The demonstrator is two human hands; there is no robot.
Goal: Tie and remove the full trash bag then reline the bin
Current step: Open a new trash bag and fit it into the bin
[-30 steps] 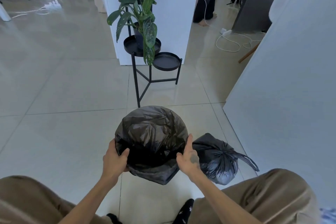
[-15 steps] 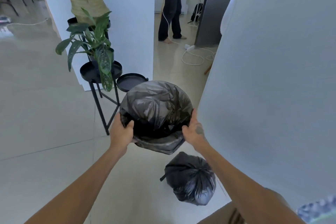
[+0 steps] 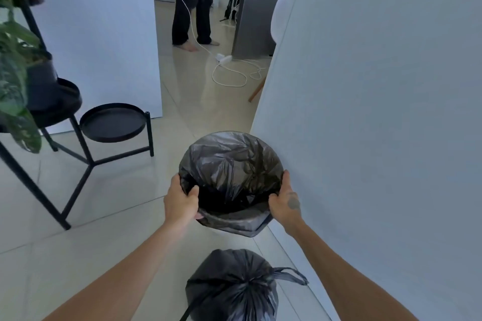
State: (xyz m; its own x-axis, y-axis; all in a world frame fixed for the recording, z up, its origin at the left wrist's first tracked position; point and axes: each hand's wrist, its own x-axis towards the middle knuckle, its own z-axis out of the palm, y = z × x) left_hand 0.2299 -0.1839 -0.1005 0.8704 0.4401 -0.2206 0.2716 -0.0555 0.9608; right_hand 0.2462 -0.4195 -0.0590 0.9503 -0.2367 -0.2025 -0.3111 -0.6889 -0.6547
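A round bin (image 3: 234, 228) lined with a fresh black bag (image 3: 229, 161) is held out in front of me, close to the grey wall on the right. My left hand (image 3: 181, 199) grips its left rim, thumb over the liner. My right hand (image 3: 285, 202) grips the right rim in the same way. The liner's edge is folded down over the rim. Below the bin, between my forearms, the full black trash bag (image 3: 232, 286) lies tied shut on the tiled floor, its knot tails pointing right.
A black metal plant stand (image 3: 112, 124) with a leafy plant (image 3: 13, 91) stands at left. A grey wall (image 3: 378, 112) fills the right side. Ahead, a person's legs (image 3: 193, 2) stand in the passage beside a white cable and power strip (image 3: 224, 58) on the floor.
Both hands have carried the lined bin forward and to the right, up beside the grey wall. The tied bag now lies behind the bin, nearer to me.
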